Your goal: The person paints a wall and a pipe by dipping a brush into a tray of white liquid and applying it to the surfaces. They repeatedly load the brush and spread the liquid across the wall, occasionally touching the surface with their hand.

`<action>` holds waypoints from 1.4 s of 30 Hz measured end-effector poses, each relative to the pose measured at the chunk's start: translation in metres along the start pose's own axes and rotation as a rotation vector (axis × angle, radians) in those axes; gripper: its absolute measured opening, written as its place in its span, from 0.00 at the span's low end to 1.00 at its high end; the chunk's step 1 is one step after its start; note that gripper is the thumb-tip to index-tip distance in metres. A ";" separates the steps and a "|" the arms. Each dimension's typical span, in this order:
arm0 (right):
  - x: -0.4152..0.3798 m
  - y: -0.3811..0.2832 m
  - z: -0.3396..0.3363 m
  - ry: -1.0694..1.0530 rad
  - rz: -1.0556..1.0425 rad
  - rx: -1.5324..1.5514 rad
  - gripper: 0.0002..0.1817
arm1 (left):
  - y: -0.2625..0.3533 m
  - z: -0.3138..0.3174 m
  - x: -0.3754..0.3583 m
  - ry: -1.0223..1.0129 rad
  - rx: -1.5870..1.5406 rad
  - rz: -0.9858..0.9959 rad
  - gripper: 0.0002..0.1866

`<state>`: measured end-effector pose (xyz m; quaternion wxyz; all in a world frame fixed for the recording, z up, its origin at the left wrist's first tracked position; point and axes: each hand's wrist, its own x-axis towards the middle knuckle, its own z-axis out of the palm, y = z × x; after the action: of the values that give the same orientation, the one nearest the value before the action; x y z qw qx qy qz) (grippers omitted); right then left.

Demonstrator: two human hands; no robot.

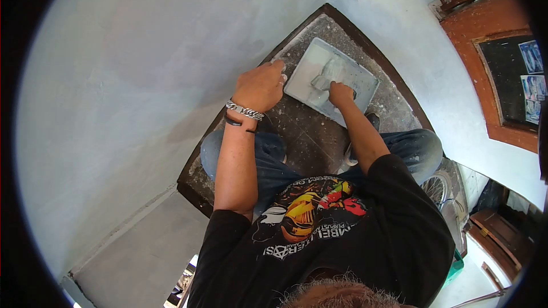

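Left hand [261, 86] curled, fingertips bracing the near-left edge of the plaster tray [365, 82] in the floor [302, 137] corner, steadying it. Right hand [341, 93] closed around a tool inside, pressing into grey paste [325, 77]; tool mostly hidden.

The floor [319, 131] under you is dark stone or tile with many small white specks on it. A darker border runs along its edge where it meets the pale walls, and the two borders come together in a corner at the top of the view. In this corner a flat grey rectangular tray [302, 80] lies directly on the floor, turned at an angle to the walls. It carries a lump of pale grey paste [330, 74] near its middle. White dust and splashes lie on the floor around the tray, thickest along the border close to the wall.
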<state>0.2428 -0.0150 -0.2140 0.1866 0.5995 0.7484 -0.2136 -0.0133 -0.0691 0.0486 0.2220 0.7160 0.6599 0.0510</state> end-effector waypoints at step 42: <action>-0.131 -0.075 -0.577 1.514 -0.676 0.933 0.18 | -0.022 0.008 -0.010 0.001 0.024 -0.037 0.16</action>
<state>0.1840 0.1779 0.3476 -0.6778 0.3445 0.6436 -0.0882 -0.0317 -0.0804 0.0356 0.2142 0.7062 0.6737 0.0394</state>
